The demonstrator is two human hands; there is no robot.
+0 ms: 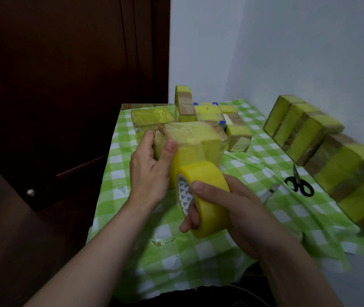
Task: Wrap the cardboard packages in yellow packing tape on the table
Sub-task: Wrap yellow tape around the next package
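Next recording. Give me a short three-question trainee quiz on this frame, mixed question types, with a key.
1. True or false: the right hand holds the tape roll.
2. What does the left hand grip? A) a cup B) a package C) a pen
3. Fill in: the scissors lie to the ___ of the tape roll.
Key: 1 true; 2 B; 3 right.
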